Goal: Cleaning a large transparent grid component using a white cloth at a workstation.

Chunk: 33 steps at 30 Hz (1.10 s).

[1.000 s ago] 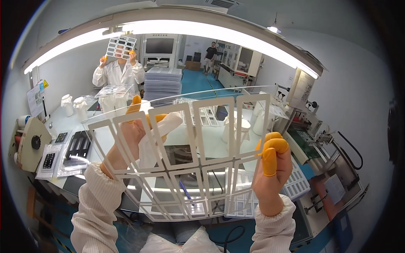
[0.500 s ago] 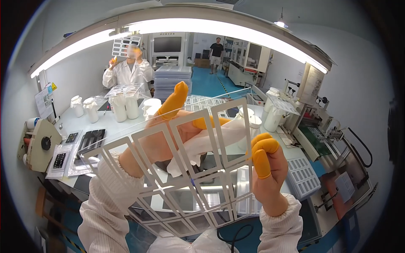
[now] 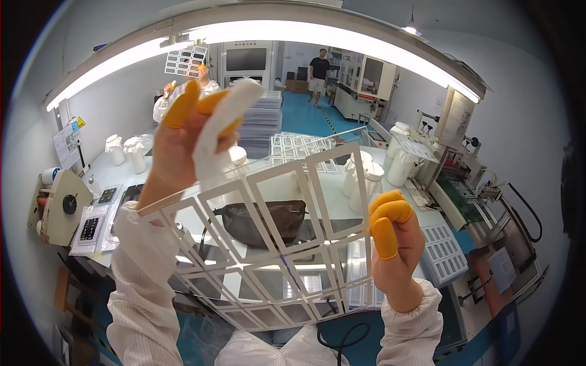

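Observation:
My right hand (image 3: 397, 250), with orange finger cots, has its curled fingers pinched on the right edge of a clear sheet printed with white rectangular frames (image 3: 305, 249). The sheet stands tilted in front of me, above the table. In my raised left hand (image 3: 174, 149), also in orange cots, is a folded white cloth (image 3: 210, 137), gripped between the fingers. That hand is above the sheet's upper left edge, and its wrist is partly behind the transparent sheet. Through the sheet I see a dark pouch (image 3: 268, 222) on the table.
A bright tube lamp (image 3: 274, 39) arches overhead. Cloth-wrapped white jars (image 3: 369, 177) stand on the table; a tall stack of sheets (image 3: 259, 125) rises behind. Opposite, a co-worker holds up a similar sheet (image 3: 185, 63). A person (image 3: 318, 70) stands farther back. Machinery (image 3: 470, 189) is at right.
My left hand has swung up and left with the white cloth, off the sheet's middle, uncovering the dark pouch behind. My right hand still holds the sheet's edge.

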Tool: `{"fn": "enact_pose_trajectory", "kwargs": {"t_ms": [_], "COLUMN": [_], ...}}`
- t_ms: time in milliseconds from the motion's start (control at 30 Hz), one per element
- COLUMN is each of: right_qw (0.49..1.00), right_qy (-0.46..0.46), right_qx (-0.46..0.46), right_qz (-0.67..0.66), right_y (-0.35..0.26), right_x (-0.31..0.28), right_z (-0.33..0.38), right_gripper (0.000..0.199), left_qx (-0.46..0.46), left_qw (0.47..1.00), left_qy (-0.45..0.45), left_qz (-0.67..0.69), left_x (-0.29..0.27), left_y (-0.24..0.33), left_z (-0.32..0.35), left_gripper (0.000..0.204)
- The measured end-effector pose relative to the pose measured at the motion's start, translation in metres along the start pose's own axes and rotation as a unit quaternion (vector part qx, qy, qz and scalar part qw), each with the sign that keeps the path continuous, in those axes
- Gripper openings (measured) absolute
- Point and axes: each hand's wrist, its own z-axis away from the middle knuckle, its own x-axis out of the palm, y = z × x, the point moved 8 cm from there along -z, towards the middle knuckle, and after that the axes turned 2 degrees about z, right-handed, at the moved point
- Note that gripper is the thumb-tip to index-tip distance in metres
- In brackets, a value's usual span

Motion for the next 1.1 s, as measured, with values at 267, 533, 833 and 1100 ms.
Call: {"fn": "enact_pose_trajectory", "kwargs": {"t_ms": [267, 533, 833, 1100], "right_qw": [0.981, 0.979, 0.946, 0.939], "right_qy": [0.035, 0.067, 0.039, 0.025], "right_qx": [-0.103, -0.116, -0.223, -0.251], "right_qz": [0.16, 0.152, 0.23, 0.232], "right_y": [-0.005, -0.015, -0.031, -0.034], "right_x": [-0.003, 0.017, 0.015, 0.014], "right_z": [-0.005, -0.007, -0.004, -0.002], "right_gripper": [0.016, 0.013, 0.009, 0.01], "left_qx": [0.253, 0.237, 0.317, 0.3], "left_qw": [0.495, 0.487, 0.426, 0.45], "left_qy": [0.2, -0.088, -0.055, -0.024], "left_qz": [-0.807, -0.836, -0.846, -0.841], "left_x": [0.062, 0.149, 0.158, 0.158], "left_y": [0.117, -0.022, -0.017, -0.015], "left_z": [0.057, 0.068, 0.053, 0.056], "left_gripper": [0.032, 0.032, 0.052, 0.055]}}
